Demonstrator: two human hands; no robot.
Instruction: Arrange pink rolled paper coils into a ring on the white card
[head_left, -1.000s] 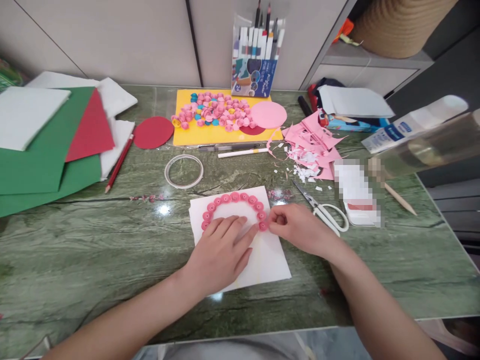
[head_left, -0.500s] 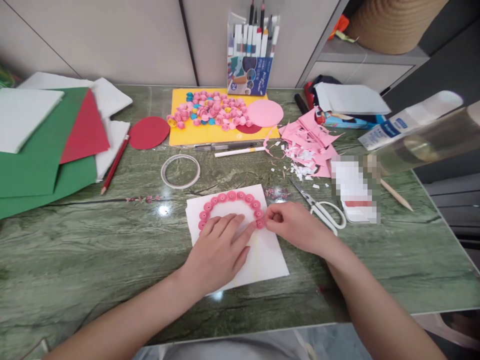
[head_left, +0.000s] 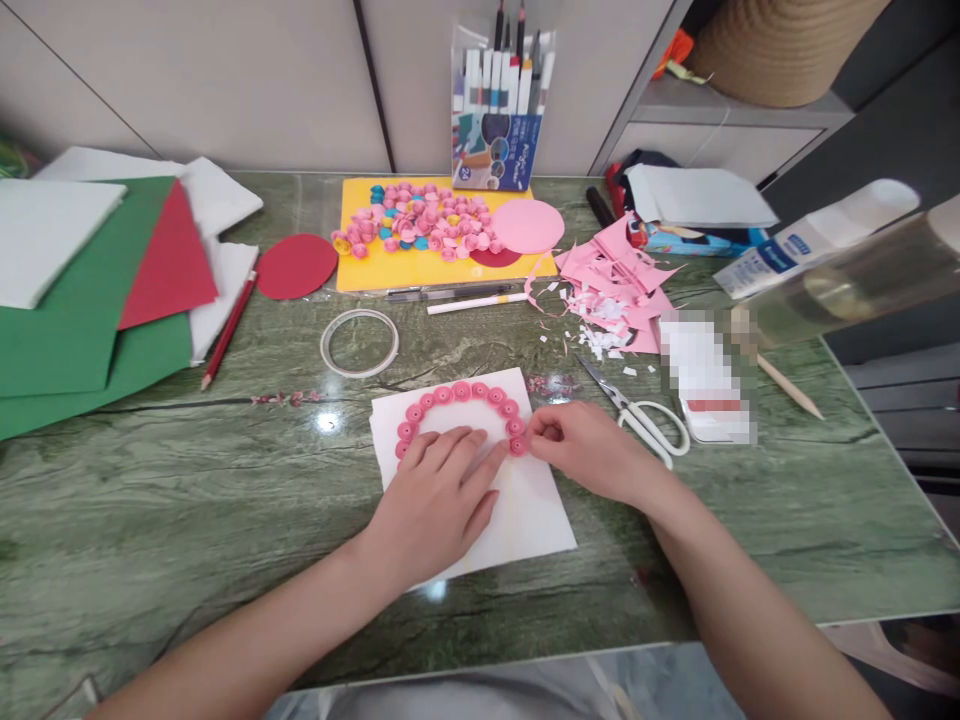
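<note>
A white sheet [head_left: 529, 520] lies on the table, carrying an arch of pink rolled-paper flowers [head_left: 461, 391]. Spread flat over the sheet's middle is my left hand [head_left: 435, 495], its fingers stretched out and covering part of the arch's left end. Its index fingertip touches the lowest flower on the right [head_left: 517, 444]. From the other side my right hand [head_left: 581, 445] is closed, thumb and fingertips pinching that same flower's outer edge. White-handled scissors [head_left: 649, 425] lie just beyond my right hand.
Loose paper flowers [head_left: 427, 220] are heaped on a yellow sheet [head_left: 360, 275] at the back. Pink scraps [head_left: 619, 275], a tape roll [head_left: 360, 343] and a white pen [head_left: 476, 303] lie nearer. Green paper [head_left: 60, 340] is stacked left; a glue bottle [head_left: 814, 240] lies right.
The view has shifted slightly, so everything appears a little further left. Both hands keep nearly the same pose at the lowest right flower.
</note>
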